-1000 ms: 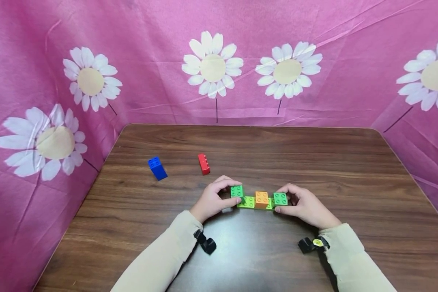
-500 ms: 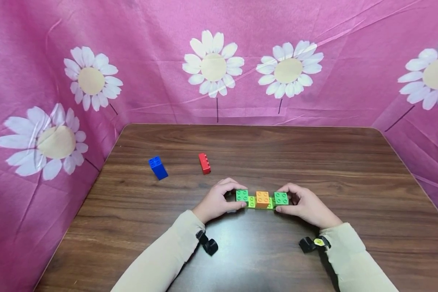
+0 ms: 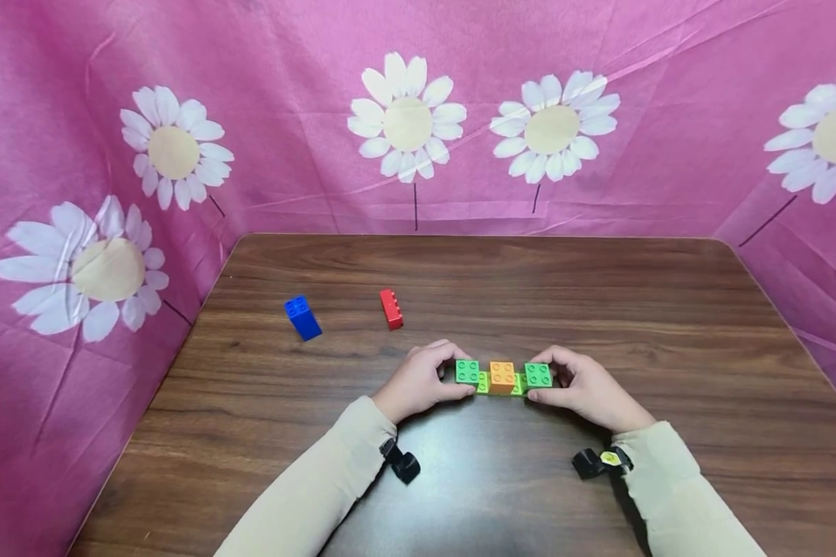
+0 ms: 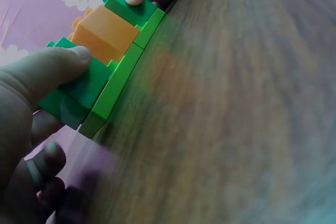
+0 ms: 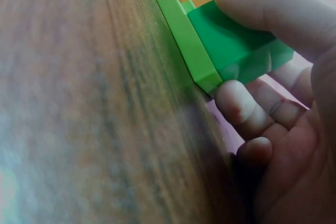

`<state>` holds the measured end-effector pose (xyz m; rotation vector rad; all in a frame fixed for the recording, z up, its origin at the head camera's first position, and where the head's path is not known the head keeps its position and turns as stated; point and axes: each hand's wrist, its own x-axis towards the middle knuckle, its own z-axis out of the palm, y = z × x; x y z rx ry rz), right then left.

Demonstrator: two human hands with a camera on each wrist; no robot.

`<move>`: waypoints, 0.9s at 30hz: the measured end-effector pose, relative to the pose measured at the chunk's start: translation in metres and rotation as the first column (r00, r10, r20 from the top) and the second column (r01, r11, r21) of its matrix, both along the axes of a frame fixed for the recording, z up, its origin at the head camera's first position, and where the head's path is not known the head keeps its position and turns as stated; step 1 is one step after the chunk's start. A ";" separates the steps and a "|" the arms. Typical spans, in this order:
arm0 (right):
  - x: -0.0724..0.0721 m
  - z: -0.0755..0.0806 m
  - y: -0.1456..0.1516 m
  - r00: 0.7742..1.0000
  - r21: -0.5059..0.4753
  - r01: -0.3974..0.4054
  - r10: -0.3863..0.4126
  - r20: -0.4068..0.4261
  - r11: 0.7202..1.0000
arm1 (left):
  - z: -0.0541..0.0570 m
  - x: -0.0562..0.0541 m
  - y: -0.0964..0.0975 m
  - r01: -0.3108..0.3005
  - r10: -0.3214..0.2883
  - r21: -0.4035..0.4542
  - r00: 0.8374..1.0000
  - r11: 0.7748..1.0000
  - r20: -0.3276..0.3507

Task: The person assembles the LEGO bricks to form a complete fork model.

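My left hand (image 3: pixel 421 379) pinches a green brick (image 3: pixel 467 373) between thumb and fingers, at the left end of a row of light green bricks (image 4: pixel 116 88). At the row's other end my right hand (image 3: pixel 587 391) grips a second green brick (image 3: pixel 538 375), thumb on its near side. An orange brick (image 3: pixel 501 377) stands on the row between them, where the left wrist view shows a seam in the light green layer. In that view the left green brick (image 4: pixel 86 90) sits down against the light green layer. The right wrist view shows the right green brick (image 5: pixel 236 40) likewise seated.
A blue brick (image 3: pixel 303 318) stands on the brown wooden table (image 3: pixel 599 294) at the back left. To its right a red brick (image 3: pixel 392 309) lies on its side. Pink cloth with white flowers (image 3: pixel 474 31) hangs behind the table's far edge.
My left hand has shifted right with its green brick, bringing it closer to the orange brick and over the row's left end. My right hand stays on its green brick.
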<state>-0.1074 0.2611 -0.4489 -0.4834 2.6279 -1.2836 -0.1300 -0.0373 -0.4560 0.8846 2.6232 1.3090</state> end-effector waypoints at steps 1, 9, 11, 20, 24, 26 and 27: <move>0.000 0.001 0.000 1.000 0.003 -0.001 0.001 -0.002 1.000 | 0.001 0.000 0.001 -0.004 0.003 -0.019 1.000 1.000 -0.008; -0.001 0.004 0.001 1.000 -0.013 -0.002 0.002 -0.007 1.000 | 0.009 -0.002 0.006 -0.029 0.017 -0.242 0.998 0.970 -0.053; 0.000 0.002 0.000 1.000 -0.017 -0.002 0.002 -0.001 1.000 | 0.010 -0.002 0.007 -0.026 0.011 -0.282 0.998 0.959 -0.054; 0.004 -0.001 0.001 1.000 -0.012 -0.004 0.004 -0.020 1.000 | 0.006 -0.003 -0.001 0.040 -0.034 -0.211 0.999 0.977 0.030; 0.003 -0.003 0.001 0.999 -0.020 -0.004 0.004 -0.032 1.000 | 0.011 -0.007 -0.008 0.096 -0.078 -0.154 0.990 0.983 0.121; 0.001 -0.003 0.000 0.999 -0.028 -0.011 0.010 -0.038 1.000 | 0.015 -0.009 -0.012 0.124 -0.101 -0.150 0.983 0.981 0.156; 0.000 -0.004 -0.001 0.999 -0.030 -0.017 0.016 -0.043 0.999 | 0.017 -0.010 -0.014 0.136 -0.110 -0.154 0.980 0.979 0.168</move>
